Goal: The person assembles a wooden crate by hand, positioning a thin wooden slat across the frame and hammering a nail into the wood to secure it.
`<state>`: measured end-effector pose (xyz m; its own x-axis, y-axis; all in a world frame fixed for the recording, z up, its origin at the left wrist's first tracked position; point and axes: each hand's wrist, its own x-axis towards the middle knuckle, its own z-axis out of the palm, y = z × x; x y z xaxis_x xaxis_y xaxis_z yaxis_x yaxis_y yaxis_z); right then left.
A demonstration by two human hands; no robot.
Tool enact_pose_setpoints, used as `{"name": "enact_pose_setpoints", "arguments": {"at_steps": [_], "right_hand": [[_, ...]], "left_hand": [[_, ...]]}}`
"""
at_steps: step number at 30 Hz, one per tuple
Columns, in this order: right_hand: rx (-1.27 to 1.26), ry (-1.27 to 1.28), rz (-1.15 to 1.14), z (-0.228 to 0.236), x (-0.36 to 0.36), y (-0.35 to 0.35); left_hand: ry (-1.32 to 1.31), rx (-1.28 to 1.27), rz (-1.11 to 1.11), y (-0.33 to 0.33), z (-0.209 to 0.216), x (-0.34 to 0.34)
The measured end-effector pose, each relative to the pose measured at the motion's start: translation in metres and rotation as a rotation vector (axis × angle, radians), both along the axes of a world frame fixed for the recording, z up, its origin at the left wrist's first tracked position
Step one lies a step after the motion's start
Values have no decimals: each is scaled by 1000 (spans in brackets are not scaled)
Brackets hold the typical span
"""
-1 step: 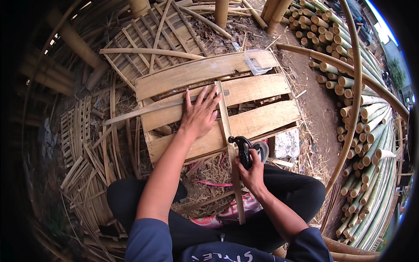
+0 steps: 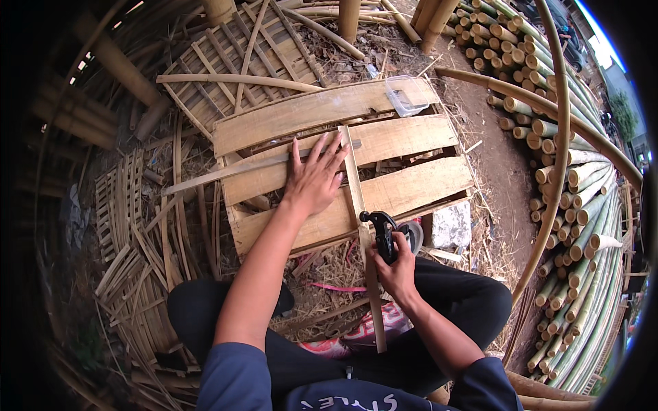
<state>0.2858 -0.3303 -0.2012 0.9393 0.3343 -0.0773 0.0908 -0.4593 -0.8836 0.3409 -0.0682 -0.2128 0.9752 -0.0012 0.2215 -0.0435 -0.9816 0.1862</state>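
Observation:
My left hand (image 2: 313,179) lies flat with fingers spread on the slatted wooden platform (image 2: 411,137). Under its fingers runs a thin bamboo strip (image 2: 233,171), slanting out to the left. A second flat strip (image 2: 351,175) crosses that one beside my fingertips and extends toward me, past the platform's near edge and over my lap. My right hand (image 2: 395,267) is closed around a black hand tool (image 2: 384,236) with a curved body and a rounded knob. The tool's knob end is close to the second strip; whether they touch is unclear. Its exact kind cannot be made out.
A clear plastic box (image 2: 406,98) sits at the platform's far right corner. Cut bamboo poles (image 2: 569,198) are stacked at right, behind a bent pole (image 2: 561,137). Slatted panels (image 2: 240,58) and loose strips (image 2: 137,274) lie left and behind. A whitish block (image 2: 450,226) stands near right.

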Motion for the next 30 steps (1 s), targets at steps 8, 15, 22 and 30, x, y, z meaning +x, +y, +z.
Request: {"name": "enact_pose_setpoints", "arguments": {"at_steps": [8, 15, 22, 30], "right_hand": [[62, 56, -28, -2, 0, 11], [-6, 69, 8, 4, 0, 10], [31, 58, 10, -3, 0, 9], [54, 73, -42, -5, -6, 9]], "left_hand": [[-37, -42, 7, 2, 1, -1], [-25, 4, 37, 2, -1, -2], [-29, -28, 48, 3, 4, -3], [-58, 4, 31, 2, -2, -1]]}}
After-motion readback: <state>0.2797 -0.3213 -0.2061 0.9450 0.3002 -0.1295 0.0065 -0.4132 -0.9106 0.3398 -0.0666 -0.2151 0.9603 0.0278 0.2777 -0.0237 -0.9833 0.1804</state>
